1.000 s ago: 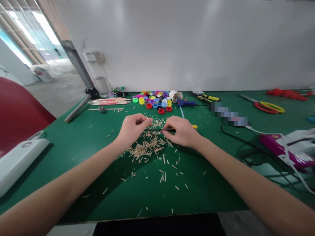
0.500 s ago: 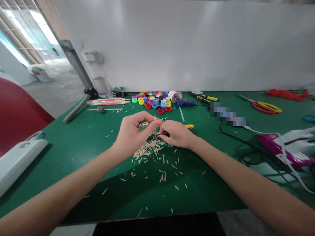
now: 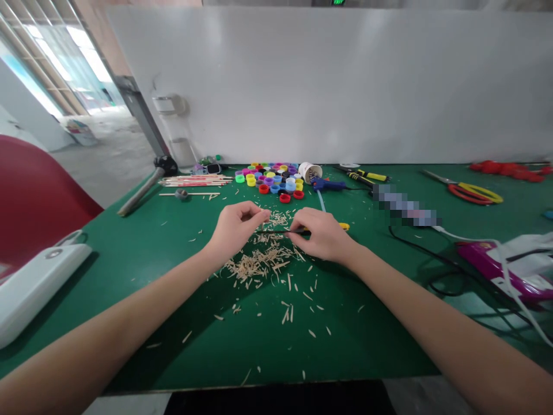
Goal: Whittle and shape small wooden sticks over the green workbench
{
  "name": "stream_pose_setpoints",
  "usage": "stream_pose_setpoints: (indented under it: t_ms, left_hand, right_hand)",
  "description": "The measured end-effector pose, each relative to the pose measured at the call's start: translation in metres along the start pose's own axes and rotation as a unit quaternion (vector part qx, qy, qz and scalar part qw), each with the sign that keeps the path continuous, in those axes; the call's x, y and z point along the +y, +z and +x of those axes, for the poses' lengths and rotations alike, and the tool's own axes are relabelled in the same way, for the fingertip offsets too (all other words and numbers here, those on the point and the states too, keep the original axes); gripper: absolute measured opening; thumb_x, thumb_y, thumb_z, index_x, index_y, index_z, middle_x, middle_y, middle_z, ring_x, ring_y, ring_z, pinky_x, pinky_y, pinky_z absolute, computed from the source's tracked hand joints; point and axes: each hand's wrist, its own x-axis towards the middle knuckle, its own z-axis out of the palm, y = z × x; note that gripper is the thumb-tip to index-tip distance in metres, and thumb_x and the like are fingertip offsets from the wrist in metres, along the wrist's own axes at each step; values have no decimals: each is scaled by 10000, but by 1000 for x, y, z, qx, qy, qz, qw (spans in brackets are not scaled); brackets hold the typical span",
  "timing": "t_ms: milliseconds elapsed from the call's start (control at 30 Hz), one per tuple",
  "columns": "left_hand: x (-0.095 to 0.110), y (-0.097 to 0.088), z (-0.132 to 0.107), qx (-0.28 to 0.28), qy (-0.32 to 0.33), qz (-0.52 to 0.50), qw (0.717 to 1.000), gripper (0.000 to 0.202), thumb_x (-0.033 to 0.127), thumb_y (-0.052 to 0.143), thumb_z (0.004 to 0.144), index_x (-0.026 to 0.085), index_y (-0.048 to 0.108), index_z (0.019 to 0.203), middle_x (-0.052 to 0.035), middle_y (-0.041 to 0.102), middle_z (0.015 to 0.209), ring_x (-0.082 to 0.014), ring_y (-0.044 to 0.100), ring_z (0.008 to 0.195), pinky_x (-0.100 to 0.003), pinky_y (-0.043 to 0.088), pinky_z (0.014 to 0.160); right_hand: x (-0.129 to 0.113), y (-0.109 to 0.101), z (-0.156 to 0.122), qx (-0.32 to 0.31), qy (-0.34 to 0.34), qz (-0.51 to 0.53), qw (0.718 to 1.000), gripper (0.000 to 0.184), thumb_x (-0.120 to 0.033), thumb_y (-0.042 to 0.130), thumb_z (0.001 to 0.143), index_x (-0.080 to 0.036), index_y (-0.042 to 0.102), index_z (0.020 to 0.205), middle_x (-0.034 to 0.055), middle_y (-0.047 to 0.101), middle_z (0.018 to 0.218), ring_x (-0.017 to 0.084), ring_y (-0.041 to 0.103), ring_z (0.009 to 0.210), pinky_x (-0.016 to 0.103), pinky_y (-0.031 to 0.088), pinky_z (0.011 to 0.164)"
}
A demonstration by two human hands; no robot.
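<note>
Glue gun [image 3: 328, 184], scissors [image 3: 477, 193] and shavings [image 3: 254, 266] suggest a workshop.

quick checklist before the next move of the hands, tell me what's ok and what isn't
1. Left grip secure on the thin stick: ok, pinched between thumb and fingers.
2. Right grip around the knife: ok, its yellow end sticks out behind the hand.
3. Dark blade well away from the left fingertips: not ok, it looks close to them.
4. Blade touching the stick: cannot tell, too small at this angle.
5. Table under the hands free of shavings: not ok, a pile lies there.
6. Glue gun and scissors out of the way: ok, both lie apart from the hands.
</note>
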Motion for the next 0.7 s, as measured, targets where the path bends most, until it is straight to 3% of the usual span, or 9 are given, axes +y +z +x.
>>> stream_pose_setpoints:
  t_ms: [133,367,567,700]
  left_hand:
    - [-1,4,-2,-10,-1,-15,1000,237,392,618,794,187,646,677,-38,676,692,-129,579,625,-266,450,580]
    - [4,7,-11,-10,16,10,1000,210,344,609,803,193,650,663,-18,671,666,-123,576,611,-258,445,563]
    - [38,4,-20,-5,113,16,993,163,288,591,833,203,673,720,3,693,697,-120,616,664,-252,480,635]
    - [51,-5,-20,29,137,1,990,149,297,623,818,203,665,711,2,699,712,-124,632,703,-251,491,664]
  right_hand:
    - [2,4,2,32,1,-3,999,120,-245,531,830,-206,457,745,8,539,721,140,461,710,286,329,654]
    - [4,2,2,-13,24,16,999,157,-301,556,833,-207,471,741,2,543,712,137,459,691,278,317,623]
    - [5,14,3,-84,-16,-26,996,112,-256,541,826,-199,486,748,24,570,749,152,479,714,297,301,634]
    - [5,17,5,-78,-15,-32,996,122,-244,546,818,-202,477,727,14,562,721,146,474,701,290,304,629]
